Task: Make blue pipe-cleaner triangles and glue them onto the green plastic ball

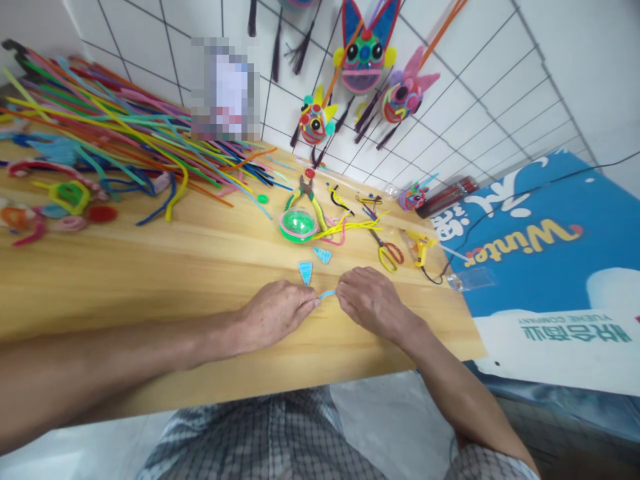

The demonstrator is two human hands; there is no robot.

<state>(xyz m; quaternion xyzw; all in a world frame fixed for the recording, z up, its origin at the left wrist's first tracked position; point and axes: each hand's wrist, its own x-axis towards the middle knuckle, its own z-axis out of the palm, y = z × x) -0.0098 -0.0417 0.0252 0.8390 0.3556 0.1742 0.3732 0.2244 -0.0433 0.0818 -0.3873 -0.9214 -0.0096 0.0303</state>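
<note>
Between my two hands runs a short light-blue pipe cleaner [327, 294], slightly bent. My left hand [280, 310] is closed and pinches one end of it. The other end disappears into the closed fingers of my right hand [373, 300]. Just beyond my left hand lie two light-blue triangular pieces [305, 272], apart from each other. Farther back sits a green, bowl-like shiny piece with a pink rim [299, 225], in front of pliers [306, 190] with yellow-green handles.
Many coloured pipe cleaners [150, 127] are heaped at the back left. Scissors [390, 253] and a yellow glue gun [423, 247] lie to the right on the wooden table [200, 267]. Colourful mask-like ornaments [363, 60] hang on the grid wall. A blue printed board [540, 253] adjoins the table.
</note>
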